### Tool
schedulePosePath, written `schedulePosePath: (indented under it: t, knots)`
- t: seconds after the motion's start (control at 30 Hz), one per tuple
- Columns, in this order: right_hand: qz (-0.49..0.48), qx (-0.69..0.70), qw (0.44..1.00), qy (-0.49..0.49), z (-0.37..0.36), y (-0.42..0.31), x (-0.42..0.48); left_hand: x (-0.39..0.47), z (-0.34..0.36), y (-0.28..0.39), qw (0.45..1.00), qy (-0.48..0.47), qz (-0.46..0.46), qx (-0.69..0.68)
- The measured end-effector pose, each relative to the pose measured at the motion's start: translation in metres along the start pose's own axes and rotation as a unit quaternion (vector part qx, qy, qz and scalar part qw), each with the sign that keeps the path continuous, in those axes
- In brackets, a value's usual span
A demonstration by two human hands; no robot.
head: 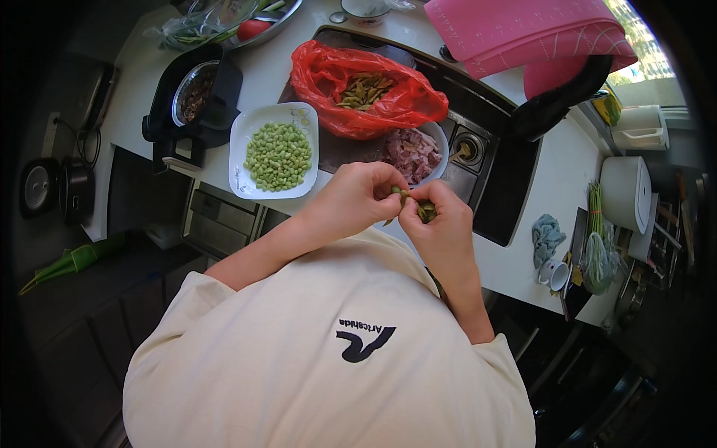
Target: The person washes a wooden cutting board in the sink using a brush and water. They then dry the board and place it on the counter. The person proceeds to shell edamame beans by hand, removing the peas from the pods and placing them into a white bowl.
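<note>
My left hand point(361, 193) pinches one end of a green bean pod point(399, 193), likely edamame. The fingertips of my right hand point(445, 215) meet it at the other end, and several more pods point(427, 210) are tucked in that palm. Just beyond my hands stands a white bowl point(440, 140) of raw, pinkish chopped meat point(411, 154). Behind it a red plastic bag point(313, 106) gapes open, showing a heap of unshelled pods point(364, 91). Left of my hands, a square white plate point(240, 131) carries shelled green beans point(277, 157).
A black bin-like container point(162, 101) with a metal bowl stands left of the plate. The black sink point(507, 196) with its drain point(468, 148) and a black faucet point(552, 106) lies right. A pink mat point(521, 33) drapes over the faucet. A mug point(553, 274) and blue cloth point(548, 238) sit far right.
</note>
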State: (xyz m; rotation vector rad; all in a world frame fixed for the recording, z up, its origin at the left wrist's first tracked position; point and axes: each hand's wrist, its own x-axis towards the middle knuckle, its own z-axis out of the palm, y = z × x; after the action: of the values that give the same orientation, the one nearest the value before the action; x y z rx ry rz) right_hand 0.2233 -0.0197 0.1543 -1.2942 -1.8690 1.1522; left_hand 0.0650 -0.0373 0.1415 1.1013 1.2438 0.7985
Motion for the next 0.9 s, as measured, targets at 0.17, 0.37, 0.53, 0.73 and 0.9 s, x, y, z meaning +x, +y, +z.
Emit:
schedulePosePath:
  t: [0.17, 0.37, 0.53, 0.73, 0.9]
  knots:
    - [-0.028, -0.02, 0.999, 0.006, 0.008, 0.008, 0.002, 0.005, 0.0, -0.01, 1.0, 0.006, -0.025, 0.01]
    - [0.065, 0.014, 0.998, 0.009, 0.001, 0.01, 0.01, 0.002, 0.002, -0.009, 0.983, 0.01, -0.044, -0.175]
    - [0.072, 0.037, 0.996, 0.031, 0.004, 0.015, 0.008, -0.002, -0.007, -0.007, 0.972, 0.006, -0.06, -0.229]
    - [0.064, 0.102, 0.992, 0.027, 0.005, 0.014, 0.007, -0.004, -0.004, -0.016, 0.966, -0.036, -0.065, -0.249]
    - [0.039, 0.09, 0.995, 0.012, 0.003, 0.017, 0.004, -0.004, -0.007, -0.016, 0.982, -0.034, -0.061, -0.174]
